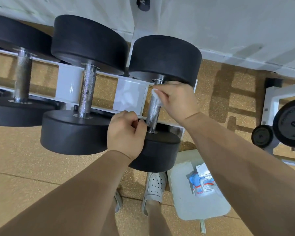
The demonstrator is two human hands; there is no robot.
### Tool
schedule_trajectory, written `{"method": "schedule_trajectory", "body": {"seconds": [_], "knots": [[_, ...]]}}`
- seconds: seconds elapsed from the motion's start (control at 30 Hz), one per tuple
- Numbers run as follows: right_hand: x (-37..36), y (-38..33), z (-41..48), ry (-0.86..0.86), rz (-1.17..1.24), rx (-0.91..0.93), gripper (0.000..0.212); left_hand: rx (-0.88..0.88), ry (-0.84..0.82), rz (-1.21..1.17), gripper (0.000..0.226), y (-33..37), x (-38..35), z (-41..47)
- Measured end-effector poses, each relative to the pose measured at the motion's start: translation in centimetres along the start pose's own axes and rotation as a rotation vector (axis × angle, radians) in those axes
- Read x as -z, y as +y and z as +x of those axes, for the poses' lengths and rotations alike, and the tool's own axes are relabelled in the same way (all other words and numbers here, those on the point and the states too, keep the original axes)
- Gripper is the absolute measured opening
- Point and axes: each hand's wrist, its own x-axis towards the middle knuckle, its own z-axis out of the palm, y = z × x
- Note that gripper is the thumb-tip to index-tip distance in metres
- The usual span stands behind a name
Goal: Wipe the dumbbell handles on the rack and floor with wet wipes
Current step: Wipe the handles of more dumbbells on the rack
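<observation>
Right grip is pinching a wet wipe on the far end of the dumbbell handle, probably needing a nearward stroke next; left grip is curling empty beside it.

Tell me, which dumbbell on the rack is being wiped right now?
The rightmost dumbbell: the right hand holds a white wipe against its handle, with the left hand at its near end. The other two handles are bare.

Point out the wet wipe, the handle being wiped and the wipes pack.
wet wipe [155, 92], head view, its exposed upper fold.
handle [153, 115], head view, bare knurled middle.
wipes pack [196, 183], head view, its blue wrapper.
</observation>
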Motion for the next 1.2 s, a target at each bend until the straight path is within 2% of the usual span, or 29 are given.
{"method": "schedule_trajectory", "body": {"seconds": [0.07, 0.2, 0.27, 0.37, 0.47, 0.53, 0.7, 0.77, 0.83, 0.93, 0.97, 1.03, 1.13, 1.2], "knots": [[-0.3, -0.5, -1.4, -0.013, 0.05, 0.031, 0.018, -0.016, 0.004, -0.004, 0.033, 0.1, 0.0, 0.0], [-0.2, -0.1, -5.0, -0.262, 0.098, 0.182, 0.03, -0.025, 0.002, 0.007, 0.031, 0.1, 0.1, 0.0], [-0.1, 0.1, -4.9, -0.296, 0.082, 0.23, 0.032, -0.019, -0.001, 0.01, 0.031, 0.1, 0.1, 0.0], [-0.3, -0.3, -2.6, -0.19, 0.077, 0.18, 0.023, 0.005, -0.003, 0.001, 0.032, 0.0, 0.1, 0.0], [-0.5, -0.4, -0.1, 0.06, 0.122, -0.04, 0.02, 0.011, -0.012, 0.007, 0.034, 0.1, 0.1, 0.0], [-1.1, -0.6, -0.7, 0.089, 0.144, -0.102, 0.022, 0.014, -0.021, 0.007, 0.033, 0.1, 0.1, 0.0], [-1.3, -0.7, -4.9, -0.273, 0.196, 0.102, 0.024, 0.016, -0.031, 0.013, 0.031, 0.0, 0.1, 0.1], [-1.1, -0.5, -4.3, -0.323, 0.165, 0.145, 0.026, 0.023, -0.032, 0.009, 0.031, 0.1, 0.2, 0.1], [-1.0, -0.3, -2.7, -0.251, 0.117, 0.128, 0.023, 0.041, -0.034, 0.0, 0.031, 0.1, 0.2, 0.1], [-0.8, 0.1, -0.3, 0.032, 0.096, -0.051, 0.019, 0.057, -0.033, -0.017, 0.032, 0.3, 0.2, 0.0], [-0.9, 0.1, -0.2, 0.071, 0.106, -0.095, 0.019, 0.054, -0.031, -0.017, 0.033, 0.4, 0.3, 0.0], [-0.8, -0.5, -1.3, -0.005, 0.18, -0.096, 0.02, 0.048, -0.03, -0.024, 0.033, 0.4, 0.3, 0.0], [0.0, -0.7, -4.3, -0.305, 0.282, -0.002, 0.026, 0.038, -0.029, -0.022, 0.033, 0.4, 0.3, -0.1], [0.2, -0.6, -5.0, -0.439, 0.276, 0.059, 0.035, 0.031, -0.027, -0.026, 0.032, 0.4, 0.3, -0.1]]}}
